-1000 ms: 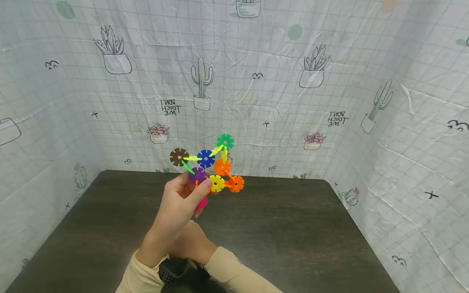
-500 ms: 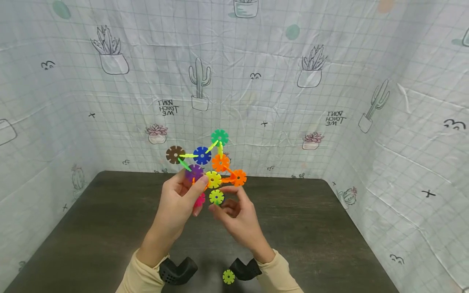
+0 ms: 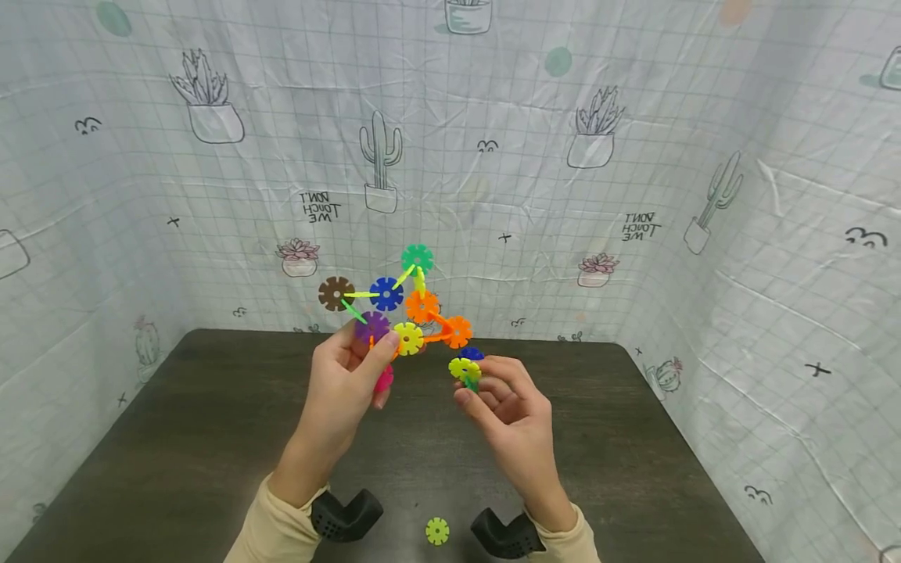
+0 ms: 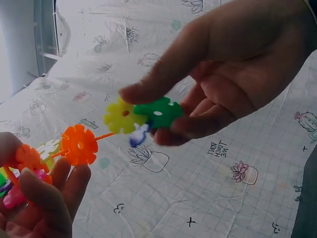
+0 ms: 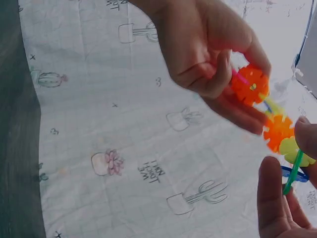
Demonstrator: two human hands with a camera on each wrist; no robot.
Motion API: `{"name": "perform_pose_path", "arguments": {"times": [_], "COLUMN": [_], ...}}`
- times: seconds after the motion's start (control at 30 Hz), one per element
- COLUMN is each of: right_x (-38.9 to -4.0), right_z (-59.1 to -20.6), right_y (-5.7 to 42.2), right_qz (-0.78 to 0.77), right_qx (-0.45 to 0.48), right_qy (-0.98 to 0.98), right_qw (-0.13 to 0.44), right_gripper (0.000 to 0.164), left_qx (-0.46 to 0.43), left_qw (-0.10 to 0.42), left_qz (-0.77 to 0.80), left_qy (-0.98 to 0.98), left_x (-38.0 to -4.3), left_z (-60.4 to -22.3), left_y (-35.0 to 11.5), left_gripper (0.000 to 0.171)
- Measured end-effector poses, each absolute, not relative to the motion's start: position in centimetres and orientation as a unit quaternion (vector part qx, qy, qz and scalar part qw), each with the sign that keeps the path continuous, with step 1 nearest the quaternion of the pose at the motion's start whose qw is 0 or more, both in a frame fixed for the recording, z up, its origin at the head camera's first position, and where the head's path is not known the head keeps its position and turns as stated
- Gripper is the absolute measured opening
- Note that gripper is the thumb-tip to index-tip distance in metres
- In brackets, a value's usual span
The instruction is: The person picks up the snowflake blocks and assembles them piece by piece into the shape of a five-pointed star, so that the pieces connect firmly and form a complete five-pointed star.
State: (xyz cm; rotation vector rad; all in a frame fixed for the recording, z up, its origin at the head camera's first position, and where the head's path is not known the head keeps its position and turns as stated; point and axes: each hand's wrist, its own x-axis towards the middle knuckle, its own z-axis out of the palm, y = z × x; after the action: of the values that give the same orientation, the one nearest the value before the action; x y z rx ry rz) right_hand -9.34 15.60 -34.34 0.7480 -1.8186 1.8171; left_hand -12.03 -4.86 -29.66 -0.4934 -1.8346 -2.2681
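My left hand (image 3: 338, 395) pinches a linked structure of notched plastic discs between thumb and fingers. It includes a brown disc (image 3: 336, 294), a blue disc (image 3: 386, 294), a teal-green disc (image 3: 418, 259), a purple disc (image 3: 372, 327) and an orange disc (image 3: 459, 331); a pink disc (image 3: 383, 379) is partly covered by the fingers. To the right, my right hand (image 3: 517, 407) pinches a small disc cluster apart from that structure: a yellow-green disc (image 3: 464, 370), a green disc (image 4: 158, 113) and a blue disc (image 3: 470, 355). Fingers hide part of this cluster.
One loose yellow-green disc (image 3: 437, 531) lies on the dark table (image 3: 619, 469) near its front, between the forearms. Black wrist mounts (image 3: 346, 516) sit on both wrists. A cactus-printed cloth (image 3: 457, 195) encloses the back and sides.
My right hand has come up from behind the left wrist with the small cluster, first close to the structure, then away rightward. The left hand keeps its hold. The loose disc became visible.
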Motion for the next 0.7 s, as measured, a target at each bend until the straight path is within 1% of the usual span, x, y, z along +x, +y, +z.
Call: {"name": "perform_pose_path", "arguments": {"times": [0.17, 0.5, 0.57, 0.7], "right_x": [-9.0, -8.7, -8.7, -8.9], "right_z": [-34.0, -33.5, -33.4, -33.2], "right_y": [14.7, 13.6, 13.5, 13.2], "right_qz": [0.638, 0.651, 0.647, 0.622], "right_qx": [0.286, 0.236, 0.237, 0.245], "right_qy": [-0.672, -0.685, -0.687, -0.689], "right_qw": [0.242, 0.225, 0.232, 0.279], "right_gripper": [0.031, 0.03, 0.03, 0.033], "left_qx": [-0.158, -0.158, -0.157, -0.161], "left_qw": [0.087, 0.079, 0.076, 0.07], "left_qz": [-0.763, -0.769, -0.767, -0.764], "left_qy": [-0.62, -0.615, -0.618, -0.621], "left_x": [-12.0, -12.0, -12.0, -11.9], "left_z": [-29.7, -29.8, -29.8, -29.8], "left_y": [-4.6, -4.3, -4.3, -4.3], "left_gripper": [0.012, 0.012, 0.012, 0.012]}}
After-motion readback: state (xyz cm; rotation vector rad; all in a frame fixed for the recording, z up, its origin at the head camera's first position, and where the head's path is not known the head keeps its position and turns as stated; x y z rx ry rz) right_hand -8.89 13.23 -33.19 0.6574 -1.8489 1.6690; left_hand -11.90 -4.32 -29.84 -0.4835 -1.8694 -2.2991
